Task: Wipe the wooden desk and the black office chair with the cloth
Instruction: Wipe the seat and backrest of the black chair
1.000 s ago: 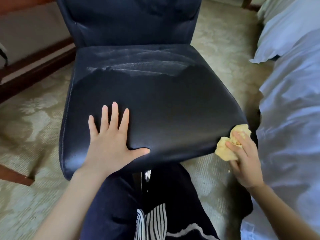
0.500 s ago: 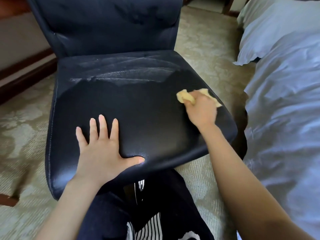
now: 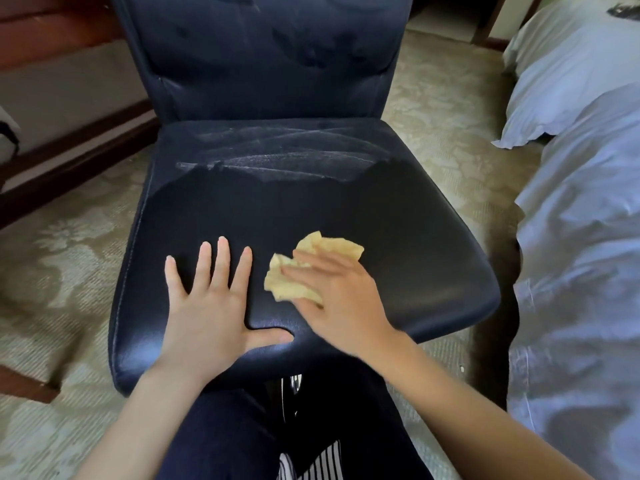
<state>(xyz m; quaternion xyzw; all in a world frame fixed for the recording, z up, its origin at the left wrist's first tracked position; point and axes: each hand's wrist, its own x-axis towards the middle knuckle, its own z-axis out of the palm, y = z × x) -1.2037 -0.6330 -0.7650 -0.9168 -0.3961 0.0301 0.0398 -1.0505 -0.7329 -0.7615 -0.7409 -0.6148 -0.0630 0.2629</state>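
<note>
Moved left on the chair (image 3: 398, 220) seat: right hand (image 3: 339, 292), fingers flat on the cloth (image 3: 287, 285). Beside it, left hand (image 3: 207, 306) spread wide.

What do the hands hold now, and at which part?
The right hand presses the yellow cloth onto the chair seat, fingers over its near part; the left hand holds nothing.
</note>
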